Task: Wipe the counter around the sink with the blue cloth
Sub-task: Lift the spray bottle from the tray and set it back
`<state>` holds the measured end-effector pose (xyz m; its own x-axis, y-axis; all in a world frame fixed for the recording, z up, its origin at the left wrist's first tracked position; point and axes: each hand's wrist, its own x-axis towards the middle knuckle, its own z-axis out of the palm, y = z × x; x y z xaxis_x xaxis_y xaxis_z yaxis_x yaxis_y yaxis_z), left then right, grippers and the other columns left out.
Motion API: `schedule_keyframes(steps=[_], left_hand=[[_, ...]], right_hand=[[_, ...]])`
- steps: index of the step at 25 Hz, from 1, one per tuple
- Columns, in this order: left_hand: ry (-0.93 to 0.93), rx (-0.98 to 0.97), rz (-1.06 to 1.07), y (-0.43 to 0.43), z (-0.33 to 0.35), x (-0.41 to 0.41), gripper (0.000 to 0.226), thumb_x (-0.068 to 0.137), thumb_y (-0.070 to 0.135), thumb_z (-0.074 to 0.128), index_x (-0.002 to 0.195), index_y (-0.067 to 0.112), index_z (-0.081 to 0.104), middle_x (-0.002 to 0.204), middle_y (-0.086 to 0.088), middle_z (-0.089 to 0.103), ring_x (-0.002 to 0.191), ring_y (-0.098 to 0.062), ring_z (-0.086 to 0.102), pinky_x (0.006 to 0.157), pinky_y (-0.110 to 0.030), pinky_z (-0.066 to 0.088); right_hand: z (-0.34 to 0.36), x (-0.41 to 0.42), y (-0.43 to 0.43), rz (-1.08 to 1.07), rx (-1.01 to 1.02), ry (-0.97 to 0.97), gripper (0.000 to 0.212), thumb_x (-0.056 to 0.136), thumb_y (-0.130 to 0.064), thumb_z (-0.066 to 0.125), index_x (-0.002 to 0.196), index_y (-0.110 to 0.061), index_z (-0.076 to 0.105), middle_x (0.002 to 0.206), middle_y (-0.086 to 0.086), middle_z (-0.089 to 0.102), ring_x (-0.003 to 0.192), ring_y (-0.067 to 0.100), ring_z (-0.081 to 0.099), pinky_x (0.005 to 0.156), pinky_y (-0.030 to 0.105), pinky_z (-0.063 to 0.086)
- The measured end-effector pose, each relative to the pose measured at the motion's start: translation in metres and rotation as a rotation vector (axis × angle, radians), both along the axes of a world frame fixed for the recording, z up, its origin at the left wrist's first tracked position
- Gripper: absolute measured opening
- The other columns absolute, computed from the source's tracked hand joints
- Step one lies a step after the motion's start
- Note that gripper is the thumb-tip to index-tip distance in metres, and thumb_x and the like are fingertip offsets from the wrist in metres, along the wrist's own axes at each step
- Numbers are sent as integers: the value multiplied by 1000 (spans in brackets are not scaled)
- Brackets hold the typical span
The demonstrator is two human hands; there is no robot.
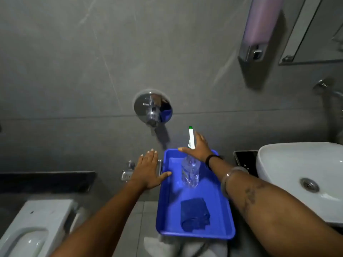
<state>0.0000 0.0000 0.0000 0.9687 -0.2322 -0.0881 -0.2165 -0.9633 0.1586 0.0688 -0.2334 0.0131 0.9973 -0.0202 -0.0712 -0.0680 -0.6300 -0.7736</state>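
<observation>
A folded dark blue cloth (pixel 194 214) lies at the near end of a bright blue plastic tray (pixel 222 210). A clear spray bottle (pixel 190 173) with a white and green head stands at the tray's far end. My right hand (pixel 199 149) is spread at the bottle's neck, just behind the spray head, with fingers apart and not closed around it. My left hand (pixel 148 171) is flat and open at the tray's left rim, thumb touching the edge. The white sink basin (pixel 289 164) sits to the right, with a strip of dark counter (pixel 245 158) beside it.
A chrome wall valve (pixel 153 108) juts out above the tray. A soap dispenser (pixel 259 28) and a mirror edge (pixel 311 34) hang at the upper right. A white toilet (pixel 31 229) is at the lower left, under a dark ledge (pixel 46 179).
</observation>
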Motion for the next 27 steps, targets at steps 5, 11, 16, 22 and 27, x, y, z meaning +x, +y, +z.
schedule_keyframes(steps=[5,11,16,22,27], left_hand=[[22,-91,-19,-8,-29,-8,108,82,82,31,156,7,4,166,-14,5,153,-27,5,124,-46,3],[173,-94,-65,-14,-78,-37,123,74,86,42,155,4,-2,166,-15,-3,153,-28,-4,124,-45,-2],[365,-19,-92,-19,-122,-56,161,42,99,53,152,2,-15,161,-20,-21,150,-33,-19,121,-46,-10],[401,39,-150,-23,-146,-60,171,33,98,58,149,0,-21,156,-23,-31,143,-35,-31,115,-44,-18],[459,40,-124,-26,-141,-59,175,29,94,65,148,0,-23,156,-24,-32,139,-33,-36,114,-44,-18]], right_hand=[[-5,23,20,-154,108,-245,28,83,-17,63,106,-3,56,97,18,60,85,31,57,79,40,48],[28,-22,41,-168,251,-425,18,73,12,47,87,10,58,82,26,58,66,38,54,60,46,46],[58,-100,13,-56,174,-276,23,67,-8,50,86,-4,62,75,10,61,58,21,52,53,29,42],[-34,-193,5,-54,-135,416,7,74,-4,58,73,-6,51,77,15,55,84,38,61,63,35,39],[-74,-196,9,-153,-318,619,31,77,-27,65,100,-8,57,110,14,64,100,33,62,72,28,42]])
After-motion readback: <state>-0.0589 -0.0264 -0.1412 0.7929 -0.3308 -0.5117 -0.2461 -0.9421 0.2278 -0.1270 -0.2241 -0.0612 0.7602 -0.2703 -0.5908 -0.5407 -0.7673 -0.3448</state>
